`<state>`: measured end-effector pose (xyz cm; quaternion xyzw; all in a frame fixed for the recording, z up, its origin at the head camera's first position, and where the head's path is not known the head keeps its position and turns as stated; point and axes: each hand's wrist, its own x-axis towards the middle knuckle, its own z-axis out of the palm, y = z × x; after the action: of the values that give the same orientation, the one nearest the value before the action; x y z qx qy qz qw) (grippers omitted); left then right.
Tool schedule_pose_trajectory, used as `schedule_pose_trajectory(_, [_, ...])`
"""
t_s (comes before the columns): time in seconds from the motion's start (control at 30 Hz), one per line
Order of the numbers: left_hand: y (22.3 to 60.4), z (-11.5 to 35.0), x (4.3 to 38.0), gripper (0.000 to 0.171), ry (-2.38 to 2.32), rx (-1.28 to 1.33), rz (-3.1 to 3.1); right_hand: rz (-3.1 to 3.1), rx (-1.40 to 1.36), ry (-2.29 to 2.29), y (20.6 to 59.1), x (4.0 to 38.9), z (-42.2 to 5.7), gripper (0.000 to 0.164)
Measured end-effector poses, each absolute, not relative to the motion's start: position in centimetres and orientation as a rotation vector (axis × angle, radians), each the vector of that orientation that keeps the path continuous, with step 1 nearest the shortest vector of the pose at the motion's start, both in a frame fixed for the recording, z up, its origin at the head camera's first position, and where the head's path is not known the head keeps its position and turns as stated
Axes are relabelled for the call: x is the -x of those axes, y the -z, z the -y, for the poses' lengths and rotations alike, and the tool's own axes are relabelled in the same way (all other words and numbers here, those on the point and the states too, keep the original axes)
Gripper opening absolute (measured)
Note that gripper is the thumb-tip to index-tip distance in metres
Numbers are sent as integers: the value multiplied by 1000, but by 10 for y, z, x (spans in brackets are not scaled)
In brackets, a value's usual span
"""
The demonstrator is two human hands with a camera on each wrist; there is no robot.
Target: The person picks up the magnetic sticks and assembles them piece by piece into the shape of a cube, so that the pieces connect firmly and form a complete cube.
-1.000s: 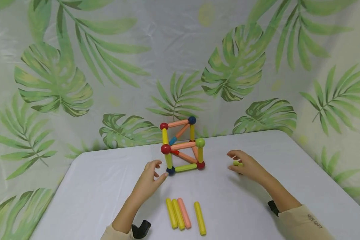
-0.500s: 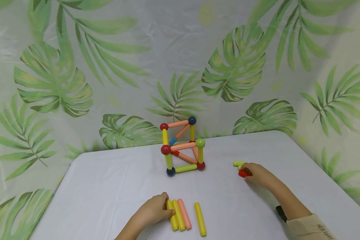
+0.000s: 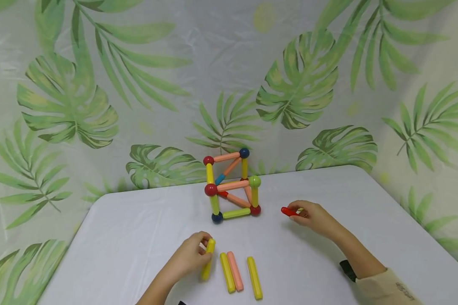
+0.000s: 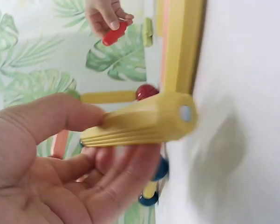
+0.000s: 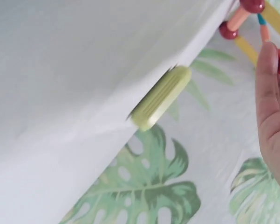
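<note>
My left hand (image 3: 192, 254) pinches a yellow magnetic rod (image 3: 208, 264) between thumb and fingers. The left wrist view shows the grooves and pale end of this yellow rod (image 4: 144, 119), tilted close over the table. Over on the right, my right hand (image 3: 314, 218) grips a short red magnetic rod (image 3: 289, 212), which points toward the frame of rods and balls (image 3: 233, 186). That frame stands at the back centre, with red, blue and green balls at its corners. Neither hand touches it. A light green rod (image 5: 162, 97) lies on the table near the right hand.
In front of the frame lie a yellow rod (image 3: 227, 273) and a pink rod (image 3: 235, 271) side by side. Another yellow rod (image 3: 254, 277) rests a little to their right. A leaf-patterned cloth (image 3: 156, 106) hangs behind the white table (image 3: 137, 220).
My left hand came down from beside the frame to the row of rods and took up the leftmost yellow one. The right hand picked up the red rod and moved it leftward.
</note>
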<state>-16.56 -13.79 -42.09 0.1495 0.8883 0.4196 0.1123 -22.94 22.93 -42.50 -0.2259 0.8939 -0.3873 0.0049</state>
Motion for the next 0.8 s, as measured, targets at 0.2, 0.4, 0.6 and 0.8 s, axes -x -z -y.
schedule_pose_trajectory(0.2, [415,146,171,33,-1663,-380,-2708,-2776,805,1254,423,236,-192,25])
schedule_pose_trajectory(0.4, [408,147,170,34,-1933,-328,-2638,-2907,1010,1146,426,247,-153,23])
schedule_pose_trajectory(0.6, [387,143,160,32,-1966,-321,-2630,-3026,1002,984,431,257,-129,23])
schedule_pose_trajectory(0.8, [383,142,156,32,-1953,-326,-2623,-3036,878,918,437,263,-118,26])
